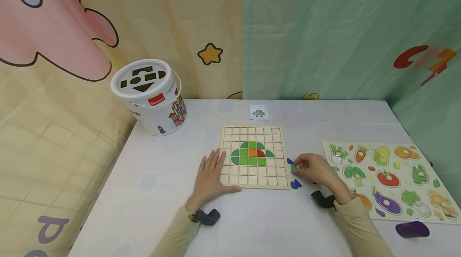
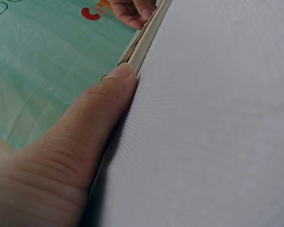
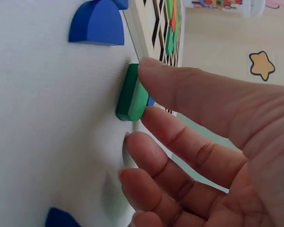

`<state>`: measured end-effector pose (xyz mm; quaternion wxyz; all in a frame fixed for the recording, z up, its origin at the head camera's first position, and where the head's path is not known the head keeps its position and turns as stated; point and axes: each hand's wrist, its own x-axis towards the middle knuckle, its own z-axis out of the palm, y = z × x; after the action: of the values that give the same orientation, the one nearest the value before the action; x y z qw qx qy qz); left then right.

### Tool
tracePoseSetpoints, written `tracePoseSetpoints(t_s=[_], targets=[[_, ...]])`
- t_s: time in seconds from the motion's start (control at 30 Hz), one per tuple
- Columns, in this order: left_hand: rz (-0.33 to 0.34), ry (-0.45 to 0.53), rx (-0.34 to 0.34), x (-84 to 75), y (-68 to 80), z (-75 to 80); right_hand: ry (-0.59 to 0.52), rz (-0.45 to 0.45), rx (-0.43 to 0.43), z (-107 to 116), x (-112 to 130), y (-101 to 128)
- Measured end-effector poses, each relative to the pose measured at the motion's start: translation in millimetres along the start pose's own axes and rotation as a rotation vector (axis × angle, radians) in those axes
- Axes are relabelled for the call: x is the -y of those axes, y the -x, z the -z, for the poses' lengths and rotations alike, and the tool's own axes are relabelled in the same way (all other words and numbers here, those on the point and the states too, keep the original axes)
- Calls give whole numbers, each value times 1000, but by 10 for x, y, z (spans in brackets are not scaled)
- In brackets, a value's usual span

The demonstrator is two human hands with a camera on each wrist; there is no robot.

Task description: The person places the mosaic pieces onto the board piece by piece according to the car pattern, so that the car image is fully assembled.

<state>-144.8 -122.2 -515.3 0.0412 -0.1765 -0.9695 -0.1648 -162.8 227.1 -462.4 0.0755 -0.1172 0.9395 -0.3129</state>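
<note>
Your right hand pinches the green piece between thumb and forefinger, just off the grid board's right edge, on the table. Your left hand lies flat, fingers straight, on the board's near-left corner.

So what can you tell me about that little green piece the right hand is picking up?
The small green wooden piece is thick, smooth and painted, with rounded edges. It stands on edge against the white tabletop, just right of the wooden grid board, pinched between the right hand's thumb and fingertip. Blue curved pieces lie nearby.
</note>
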Motion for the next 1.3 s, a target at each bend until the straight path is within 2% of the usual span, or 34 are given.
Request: tracePoseSetpoints(t_s=[0.2,0.9,1.17,1.3], targets=[[5,0,13,-9,7,17,0,-22,-16,-34,-10,-24],[10,-10,24,-21,-3,20,-13,-11,-61,-34,16,48],[15,-1,24,-23,-3,29,-14,51,-116,-36,73,24],[17,-7,27,-25,1,37,-47,91,-150,-68,133,-17]])
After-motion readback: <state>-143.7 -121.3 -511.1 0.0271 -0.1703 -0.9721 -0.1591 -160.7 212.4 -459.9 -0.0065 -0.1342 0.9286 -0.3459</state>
